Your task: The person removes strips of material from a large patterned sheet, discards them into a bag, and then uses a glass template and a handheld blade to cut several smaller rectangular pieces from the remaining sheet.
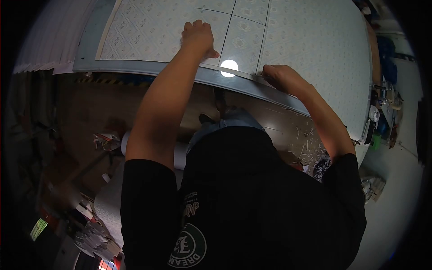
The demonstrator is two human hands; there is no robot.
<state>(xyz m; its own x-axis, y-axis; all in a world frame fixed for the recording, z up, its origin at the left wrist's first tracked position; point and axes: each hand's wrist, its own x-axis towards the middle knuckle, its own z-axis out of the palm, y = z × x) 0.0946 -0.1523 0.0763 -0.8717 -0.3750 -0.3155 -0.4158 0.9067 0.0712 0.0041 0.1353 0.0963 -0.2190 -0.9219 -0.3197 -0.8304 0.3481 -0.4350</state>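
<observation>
A pale patterned sheet [310,58] lies over the table, with dark lines running across its middle. My left hand [198,39] rests on the sheet near the front edge, fingers curled and thumb stretched out to the right; whether anything is under it is hidden. At the front edge, right of a bright round light spot [229,68], my right hand [284,78] is closed around something small that I cannot make out. A thin pale strip [243,73] runs along the table's edge between the hands.
The table's grey front edge [121,66] crosses the view. Below, the floor [81,105] bears scattered scraps [308,141] at the right. A pale roll [180,155] lies behind the left arm. Stacked sheets [49,36] stand at the upper left, and assorted items [389,101] at the right.
</observation>
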